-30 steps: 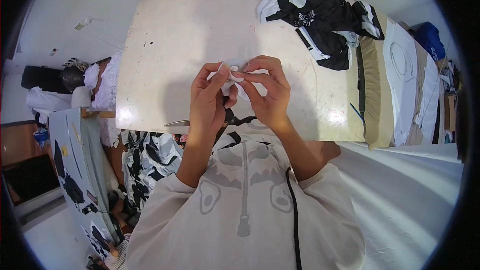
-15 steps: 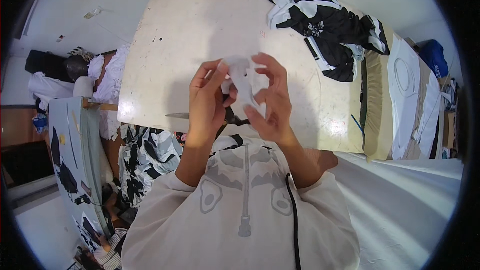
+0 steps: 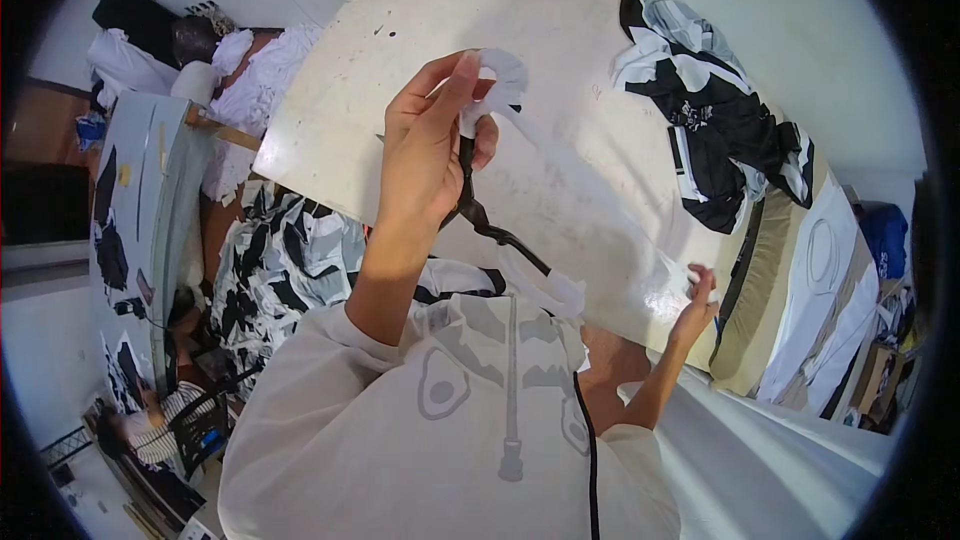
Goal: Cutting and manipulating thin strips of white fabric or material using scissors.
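Observation:
A thin white fabric strip [image 3: 507, 72] is pinched between the thumb and fingers of my left hand [image 3: 425, 130], raised over the table. From there a pale, blurred length runs down to the right. My right hand [image 3: 692, 308], out by the table's right front corner, has its fingers closed on a white end of this strip. Scissors with black handles [image 3: 492, 230] lie behind and below my left hand, which partly hides them. Another white fabric piece [image 3: 562, 292] shows at the table's front edge, close to my body.
Black, white and grey garments [image 3: 715, 120] lie heaped at the table's [image 3: 350, 70] far right. Beyond its right edge are a beige fabric roll [image 3: 750, 300] and white sheets [image 3: 815, 290]. Fabric scraps [image 3: 285, 270] pile at the left. A person in stripes [image 3: 185, 415] sits lower left.
My hands have parted: the right has swung far right and nearer, drawing out the white strip, while the left still holds its end, slightly higher. The whole view has tilted.

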Available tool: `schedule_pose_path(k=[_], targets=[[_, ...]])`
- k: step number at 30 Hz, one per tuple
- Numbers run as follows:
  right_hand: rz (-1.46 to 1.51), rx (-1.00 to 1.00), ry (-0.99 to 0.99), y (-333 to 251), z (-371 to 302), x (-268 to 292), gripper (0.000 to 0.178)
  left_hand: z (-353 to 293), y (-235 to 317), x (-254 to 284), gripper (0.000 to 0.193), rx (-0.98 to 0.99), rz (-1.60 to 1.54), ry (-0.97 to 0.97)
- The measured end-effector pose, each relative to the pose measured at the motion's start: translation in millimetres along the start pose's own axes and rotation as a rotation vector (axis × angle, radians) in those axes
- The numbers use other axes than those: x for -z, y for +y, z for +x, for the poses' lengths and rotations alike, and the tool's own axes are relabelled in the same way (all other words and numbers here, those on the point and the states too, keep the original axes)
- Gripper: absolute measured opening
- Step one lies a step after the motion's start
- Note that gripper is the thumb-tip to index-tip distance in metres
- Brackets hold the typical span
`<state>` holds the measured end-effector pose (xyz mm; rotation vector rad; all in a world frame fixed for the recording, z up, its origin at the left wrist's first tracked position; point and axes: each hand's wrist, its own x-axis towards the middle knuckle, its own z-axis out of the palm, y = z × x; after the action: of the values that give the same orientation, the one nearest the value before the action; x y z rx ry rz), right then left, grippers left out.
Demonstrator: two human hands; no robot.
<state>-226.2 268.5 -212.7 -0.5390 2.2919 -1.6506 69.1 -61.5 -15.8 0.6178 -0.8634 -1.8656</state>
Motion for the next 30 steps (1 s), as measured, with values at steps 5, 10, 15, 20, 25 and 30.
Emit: schedule_pose_path(k=[5, 10, 15, 20, 25, 30], targets=[[-0.892, 0.099, -0.004, -16, -11, 11, 0.042, -5, -7, -14, 0.028, -0.017, 0.192, 0.002], [0.156, 0.283, -0.431, -174, -28, -118, 0.035, -16, -28, -29, 0.026, 0.029, 0.19, -0.072], [0.607, -0.008, -0.817, -210, -28, -170, 0.023, -23, -30, -38, 0.026, 0.061, 0.156, -0.107], [0.739, -0.04, -0.891, -216, -37, -169, 0.01, -21, -23, -36, 0.027, 0.085, 0.126, -0.082], [0.551, 0.013, -0.78, -222, -41, -162, 0.012, -22, -26, -37, 0.028, 0.183, 0.042, -0.1], [0.596, -0.03, -0.641, -226, -50, -162, 0.013, -19, -26, -36, 0.027, 0.204, 0.021, -0.118]])
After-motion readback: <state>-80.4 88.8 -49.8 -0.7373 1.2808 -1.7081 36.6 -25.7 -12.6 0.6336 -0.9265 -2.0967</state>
